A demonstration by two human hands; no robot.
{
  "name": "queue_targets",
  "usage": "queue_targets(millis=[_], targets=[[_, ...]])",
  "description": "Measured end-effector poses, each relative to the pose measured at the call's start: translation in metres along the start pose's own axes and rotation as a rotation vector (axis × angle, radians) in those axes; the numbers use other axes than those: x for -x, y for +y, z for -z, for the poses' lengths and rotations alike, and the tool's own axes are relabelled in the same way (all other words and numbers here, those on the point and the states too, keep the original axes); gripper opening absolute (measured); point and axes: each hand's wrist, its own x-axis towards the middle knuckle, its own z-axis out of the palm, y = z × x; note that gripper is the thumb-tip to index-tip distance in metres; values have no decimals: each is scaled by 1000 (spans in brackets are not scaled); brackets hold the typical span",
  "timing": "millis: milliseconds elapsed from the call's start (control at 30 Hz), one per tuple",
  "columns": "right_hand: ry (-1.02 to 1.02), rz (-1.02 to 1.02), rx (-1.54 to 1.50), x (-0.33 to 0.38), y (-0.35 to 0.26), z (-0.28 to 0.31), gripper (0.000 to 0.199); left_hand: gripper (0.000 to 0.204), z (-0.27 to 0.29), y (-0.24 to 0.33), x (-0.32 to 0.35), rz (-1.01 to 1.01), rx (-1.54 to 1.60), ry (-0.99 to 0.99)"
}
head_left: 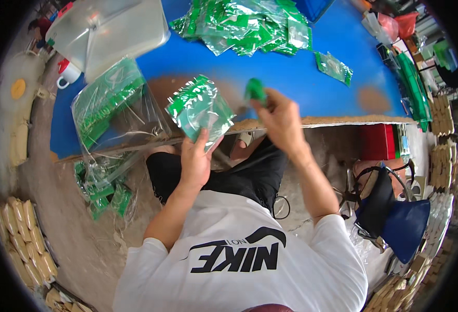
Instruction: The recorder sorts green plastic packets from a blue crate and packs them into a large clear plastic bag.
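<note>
My left hand [195,162] grips a small stack of green-and-transparent plastic packets [200,108] by its lower end, just over the table's near edge. To its right, my right hand [282,120] pinches a small green piece [255,89], smeared by motion; its exact kind cannot be made out. That hand is apart from the stack. Farther back lies a large heap of similar green packets [244,27], with a single packet [334,67] to its right. Left of my left hand, a big transparent plastic bag [109,101] holds green packets and hangs over the table's edge.
The blue table [312,99] has a worn front edge. At its back left are a translucent plastic bin [112,36] and a white cup with a red lid [68,73]. Bagged green packets [107,190] lie below left. A dark blue chair [403,223] stands right.
</note>
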Motion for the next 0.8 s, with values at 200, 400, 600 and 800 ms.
queue_targets(millis=[200,400,600,800], targets=[[-222,-207,-619,10,-2,-56,45,43,-11,-13,-8,75,263,-135],[-54,-466,-964,21,-10,-72,26,53,0,-9,-10,-12,216,-280],[241,19,-273,19,-9,-55,25,31,1,-1,-10,-77,-180,-58],[-96,213,-116,17,-5,-43,36,29,-8,6,-13,-222,-399,-114]])
